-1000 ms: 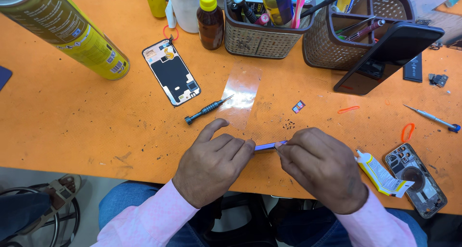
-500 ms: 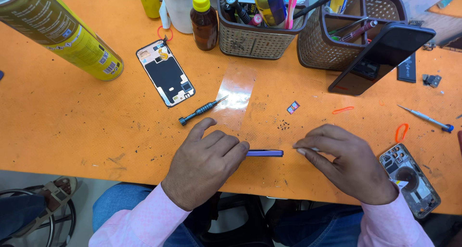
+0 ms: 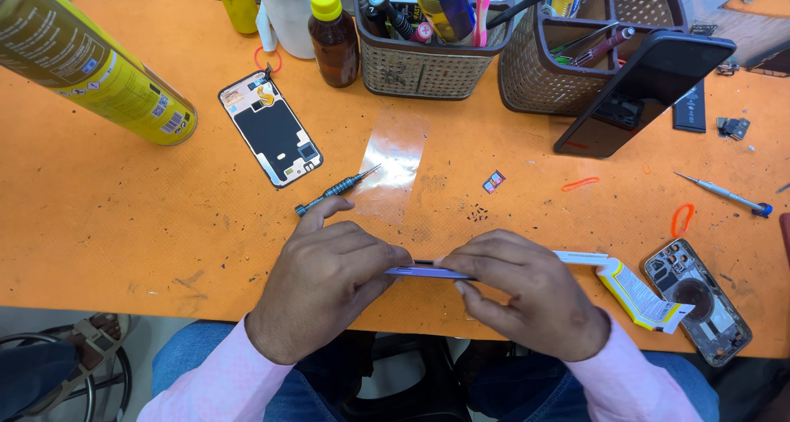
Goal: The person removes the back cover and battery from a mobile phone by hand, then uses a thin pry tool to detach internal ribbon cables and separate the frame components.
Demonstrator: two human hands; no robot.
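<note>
A: Looking at the two hands first. Left hand [image 3: 325, 286] and right hand [image 3: 531, 303] meet at the near edge of the orange table [image 3: 107, 224], fingers closed from both sides on a thin purple phone [image 3: 424, 271] seen edge-on.

B: How much of the phone shows?

A: Only a short strip between the thumbs. Both ends are hidden under the fingers, so I cannot tell which face is up.

B: Anything else cut off?

A: The yellow spray can [image 3: 90, 68] runs out of frame top left. The two woven baskets [image 3: 428, 60] of tools lose their tops. A dark phone [image 3: 646, 89] leans against the right basket. An opened phone shell [image 3: 699, 303] sits near the right corner, beside a yellow-and-white glue tube [image 3: 638, 290] partly under the right wrist.

B: Surface?

A: Scuffed orange, dotted with dark specks. A clear film [image 3: 395, 163] glares on it, a small screwdriver [image 3: 333, 190] just left of that, a phone back panel [image 3: 270, 130] farther left. A brown bottle [image 3: 333, 35] stands by the baskets.

B: Room?

A: Below the table edge: jeans, pink sleeves, grey floor.
</note>
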